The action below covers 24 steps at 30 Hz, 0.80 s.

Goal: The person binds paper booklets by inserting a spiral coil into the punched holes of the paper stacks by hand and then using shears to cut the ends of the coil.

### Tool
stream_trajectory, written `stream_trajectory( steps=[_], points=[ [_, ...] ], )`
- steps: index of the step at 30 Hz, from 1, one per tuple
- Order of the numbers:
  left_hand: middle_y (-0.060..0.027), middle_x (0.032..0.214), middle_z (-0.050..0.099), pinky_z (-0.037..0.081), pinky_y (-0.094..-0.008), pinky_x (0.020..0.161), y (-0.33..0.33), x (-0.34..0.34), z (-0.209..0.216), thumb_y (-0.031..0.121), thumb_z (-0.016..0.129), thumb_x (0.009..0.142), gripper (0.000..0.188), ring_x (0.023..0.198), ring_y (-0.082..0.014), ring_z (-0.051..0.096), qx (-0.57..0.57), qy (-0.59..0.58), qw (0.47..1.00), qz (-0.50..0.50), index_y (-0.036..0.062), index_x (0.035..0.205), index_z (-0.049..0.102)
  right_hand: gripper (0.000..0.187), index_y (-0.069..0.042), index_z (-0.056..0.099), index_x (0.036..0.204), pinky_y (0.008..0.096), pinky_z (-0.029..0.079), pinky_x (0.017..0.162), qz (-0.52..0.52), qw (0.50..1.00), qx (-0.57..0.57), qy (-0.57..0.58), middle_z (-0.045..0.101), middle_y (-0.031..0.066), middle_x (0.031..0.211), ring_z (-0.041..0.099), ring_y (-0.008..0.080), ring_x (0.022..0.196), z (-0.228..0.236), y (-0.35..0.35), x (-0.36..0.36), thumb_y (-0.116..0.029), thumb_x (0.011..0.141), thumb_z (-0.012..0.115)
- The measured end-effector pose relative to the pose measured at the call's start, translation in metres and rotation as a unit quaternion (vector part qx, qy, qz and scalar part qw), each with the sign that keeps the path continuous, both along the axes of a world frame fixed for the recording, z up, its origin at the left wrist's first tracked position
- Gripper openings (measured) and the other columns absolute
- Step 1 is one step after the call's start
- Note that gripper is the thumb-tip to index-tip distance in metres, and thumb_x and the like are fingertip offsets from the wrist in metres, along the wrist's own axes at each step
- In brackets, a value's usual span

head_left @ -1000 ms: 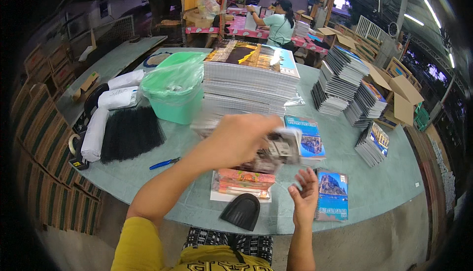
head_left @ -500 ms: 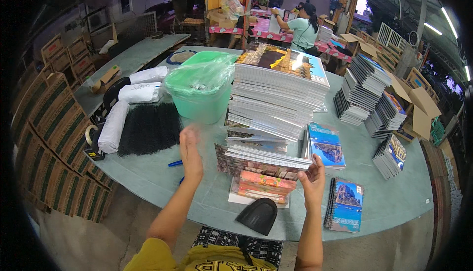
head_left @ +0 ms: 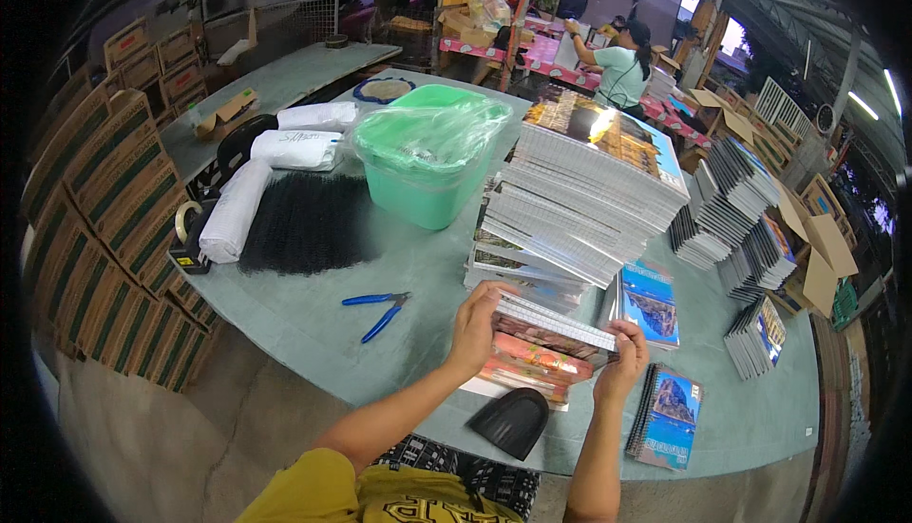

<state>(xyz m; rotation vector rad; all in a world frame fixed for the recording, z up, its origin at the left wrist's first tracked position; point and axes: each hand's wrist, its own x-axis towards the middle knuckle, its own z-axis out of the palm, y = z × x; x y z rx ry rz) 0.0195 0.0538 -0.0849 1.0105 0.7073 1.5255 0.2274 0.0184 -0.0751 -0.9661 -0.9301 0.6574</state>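
A loose block of white pages with a dark brownish printed cover [head_left: 556,326] stands tilted on edge between my hands. My left hand [head_left: 475,331] grips its left end, fingers curled over the top. At the other end my right hand [head_left: 622,357] holds the corner between thumb and fingers. Right below lies an orange-red patterned bundle [head_left: 537,363]; its kind I cannot make out. A black half-round block [head_left: 510,423] rests by the table's near edge. Just beyond the block of pages rises a tall stack of page blocks [head_left: 589,195] with a glossy picture cover on top.
Blue-handled pliers [head_left: 378,312] lie left on the green table [head_left: 313,333], near black wire pieces [head_left: 304,224], white rolls [head_left: 233,214] and a plastic-covered green bin [head_left: 427,181]. Spiral notebooks [head_left: 667,417] and further stacks [head_left: 722,200] stand right. A co-worker [head_left: 622,72] works behind.
My left hand has come in from the left and closed on the block's left end. The block now leans between both hands. The view has shifted, and the pliers show fully.
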Motion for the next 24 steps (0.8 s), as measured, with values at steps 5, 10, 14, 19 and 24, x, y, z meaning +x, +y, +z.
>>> stream_trajectory(
  steps=[5, 10, 14, 19, 24],
  points=[
    [-0.0042, 0.089, 0.06, 0.04, -0.0239, 0.078, 0.004, 0.015, 0.019, 0.014, 0.043, 0.093, 0.021, 0.082, -0.0099, 0.05, 0.026, 0.057, 0.994, 0.091, 0.0001, 0.101, 0.057, 0.014, 0.0, 0.059, 0.095, 0.0274, 0.044, 0.078, -0.12, 0.992, -0.048, -0.003, 0.062, 0.0076, 0.083, 0.058, 0.0151, 0.079, 0.0, 0.012, -0.01, -0.007, 0.084, 0.054],
    [-0.0058, 0.09, 0.06, 0.041, -0.0252, 0.079, 0.01, 0.011, 0.014, 0.021, 0.045, 0.096, 0.028, 0.084, -0.0114, 0.052, 0.057, 0.072, 0.986, 0.141, 0.0008, 0.114, 0.051, 0.015, 0.001, 0.057, 0.099, 0.0271, 0.043, 0.082, -0.039, 0.999, 0.007, -0.007, 0.062, 0.0102, 0.094, 0.057, 0.0166, 0.086, 0.011, 0.007, -0.017, -0.007, 0.086, 0.053],
    [-0.009, 0.099, 0.057, 0.043, -0.0277, 0.079, 0.009, 0.022, -0.009, 0.035, 0.049, 0.094, 0.042, 0.091, -0.0138, 0.051, 0.102, 0.164, 0.972, 0.136, 0.0027, 0.121, 0.047, 0.019, 0.0, 0.058, 0.098, 0.0312, 0.041, 0.087, -0.117, 0.99, 0.024, -0.081, 0.061, 0.0105, 0.093, 0.056, 0.0185, 0.088, -0.01, 0.022, -0.004, -0.014, 0.089, 0.05],
    [-0.0134, 0.108, 0.055, 0.047, -0.0346, 0.08, 0.016, -0.045, 0.002, 0.037, 0.055, 0.09, 0.046, 0.097, -0.02, 0.055, 0.038, 0.293, 0.952, -0.081, 0.0054, 0.122, 0.049, 0.014, -0.001, 0.058, 0.091, 0.0274, 0.04, 0.078, -0.036, 0.997, -0.028, -0.056, 0.059, 0.0058, 0.086, 0.053, 0.0132, 0.081, -0.008, 0.019, 0.012, -0.014, 0.088, 0.055],
    [-0.0144, 0.078, 0.068, 0.052, -0.0408, 0.068, 0.054, -0.199, 0.005, 0.022, 0.07, 0.075, 0.028, 0.074, -0.0281, 0.067, -0.015, 0.532, 0.808, 0.255, 0.0041, 0.095, 0.062, 0.017, -0.002, 0.059, 0.084, 0.0268, 0.038, 0.077, -0.12, 0.993, 0.004, -0.006, 0.055, 0.002, 0.08, 0.049, 0.0114, 0.079, 0.01, 0.024, -0.008, -0.017, 0.089, 0.054]
  ],
)
